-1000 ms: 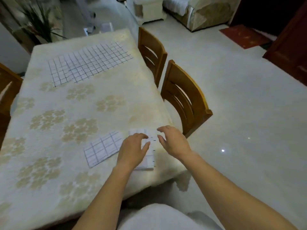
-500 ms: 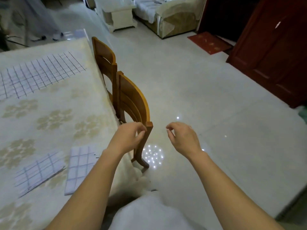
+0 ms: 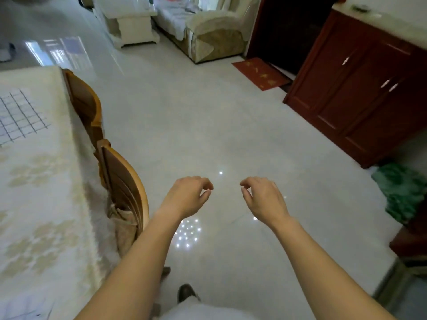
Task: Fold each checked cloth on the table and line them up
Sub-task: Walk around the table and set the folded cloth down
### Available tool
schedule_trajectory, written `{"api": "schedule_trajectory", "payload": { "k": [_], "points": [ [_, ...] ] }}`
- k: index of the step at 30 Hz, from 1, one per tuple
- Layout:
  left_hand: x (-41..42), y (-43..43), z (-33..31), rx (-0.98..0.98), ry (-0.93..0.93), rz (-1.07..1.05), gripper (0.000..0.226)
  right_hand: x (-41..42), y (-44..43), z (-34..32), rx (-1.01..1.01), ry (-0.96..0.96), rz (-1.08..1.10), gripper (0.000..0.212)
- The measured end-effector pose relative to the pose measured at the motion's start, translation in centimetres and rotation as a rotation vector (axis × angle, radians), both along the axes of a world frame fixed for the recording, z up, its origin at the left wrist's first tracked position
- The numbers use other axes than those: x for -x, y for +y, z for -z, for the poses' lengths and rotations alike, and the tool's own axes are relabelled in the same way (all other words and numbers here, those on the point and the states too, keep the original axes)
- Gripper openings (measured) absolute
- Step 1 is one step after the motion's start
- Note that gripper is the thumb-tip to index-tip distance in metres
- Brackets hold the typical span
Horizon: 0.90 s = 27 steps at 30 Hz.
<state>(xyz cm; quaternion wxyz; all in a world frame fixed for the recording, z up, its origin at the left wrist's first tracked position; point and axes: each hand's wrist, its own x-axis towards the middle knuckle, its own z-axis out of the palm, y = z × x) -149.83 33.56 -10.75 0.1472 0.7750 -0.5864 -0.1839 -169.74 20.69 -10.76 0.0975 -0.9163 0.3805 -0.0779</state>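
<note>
Our left hand [image 3: 187,196] and right hand [image 3: 263,198] hang empty, fingers loosely curled, over the floor [image 3: 208,123] beside the table [image 3: 41,181]. The unfolded checked cloth [image 3: 18,116] lies at its far end; walking there, we might bump a chair [image 3: 124,188].

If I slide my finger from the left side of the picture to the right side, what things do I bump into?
checked cloth → nearer wooden chair → left hand → right hand → crumpled green bundle on the floor
</note>
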Motion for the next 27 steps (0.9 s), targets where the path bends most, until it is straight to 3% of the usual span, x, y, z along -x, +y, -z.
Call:
{"api": "schedule_trajectory", "payload": {
  "k": [6,11,21,27],
  "points": [
    [-4.4,-4.7,-0.3,-0.102,-0.094,-0.112,0.029,-4.5,-6.9,1.7,0.01,-0.007,-0.093,0.014],
    [-6.9,-10.1,0.1,-0.287,-0.048,-0.184,0.034,-10.6,-14.5,2.8,-0.007,-0.041,-0.258,0.02],
    [-11.6,-20.4,-4.1,-0.192,-0.053,-0.604,0.026,-21.6,-28.7,-0.7,-0.143,-0.031,-0.544,0.03],
    [-13.2,-20.6,-3.2,-0.167,0.012,-0.814,0.026,-29.0,-30.3,-1.0,-0.126,-0.061,-0.734,0.027]
  ]
}}
